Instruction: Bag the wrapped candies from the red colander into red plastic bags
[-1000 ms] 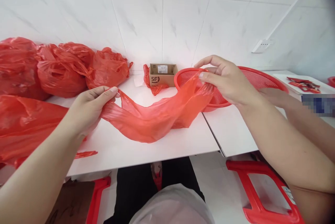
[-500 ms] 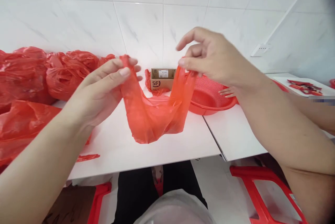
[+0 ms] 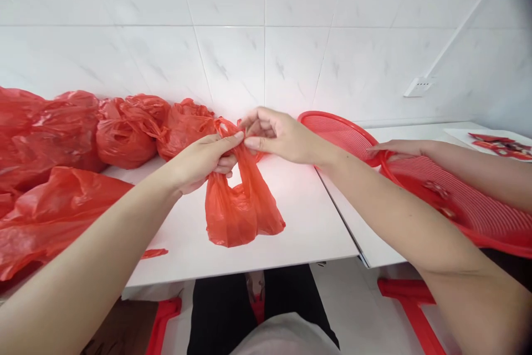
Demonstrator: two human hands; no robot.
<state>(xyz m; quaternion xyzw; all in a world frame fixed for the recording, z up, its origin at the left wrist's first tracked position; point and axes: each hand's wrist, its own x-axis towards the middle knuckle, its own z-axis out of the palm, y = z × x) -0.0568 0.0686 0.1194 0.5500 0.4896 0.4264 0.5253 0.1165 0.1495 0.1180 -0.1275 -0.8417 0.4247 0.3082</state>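
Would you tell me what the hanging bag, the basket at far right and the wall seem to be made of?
The bag looks like thin, slightly shiny plastic film, as its creases suggest. The basket is probably moulded plastic, with slotted sides. The wall shows smooth, grey-veined tiles, perhaps ceramic, with straight joints.

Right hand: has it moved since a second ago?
Yes, to the left: the right hand is now farther from the wall socket, close beside the left hand.

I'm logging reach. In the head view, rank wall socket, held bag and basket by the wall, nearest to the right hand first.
1. Held bag: at the right hand
2. Basket by the wall: right
3. Wall socket: farther right, higher
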